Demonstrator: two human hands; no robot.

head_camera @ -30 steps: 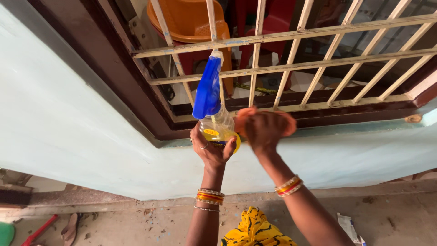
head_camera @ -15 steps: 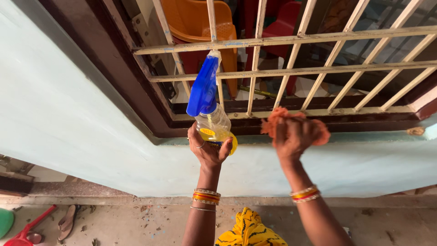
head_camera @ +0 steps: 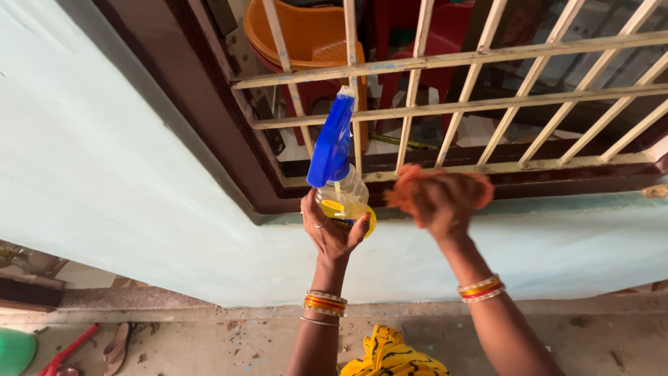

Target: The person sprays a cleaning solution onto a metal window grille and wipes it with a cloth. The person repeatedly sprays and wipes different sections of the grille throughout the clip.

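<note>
My left hand [head_camera: 328, 234] grips a clear spray bottle [head_camera: 341, 191] with yellow liquid and a blue trigger head, held upright against the window sill. My right hand [head_camera: 442, 205] is closed on a crumpled orange cloth [head_camera: 410, 182] pressed to the brown lower window frame [head_camera: 557, 182], just right of the bottle. Cream metal grille bars [head_camera: 452, 59] cross the window above both hands. Both wrists carry bangles.
A pale blue wall [head_camera: 104, 181] runs below and left of the window. Orange [head_camera: 306, 35] and red plastic chairs stand behind the grille. On the dirty floor lie a sandal [head_camera: 115, 348], a red-handled tool [head_camera: 66, 350] and a green object [head_camera: 14, 350].
My right hand with the cloth swept right along the sill, then came back left toward the bottle. The left hand kept the bottle still; the view shifted slightly.
</note>
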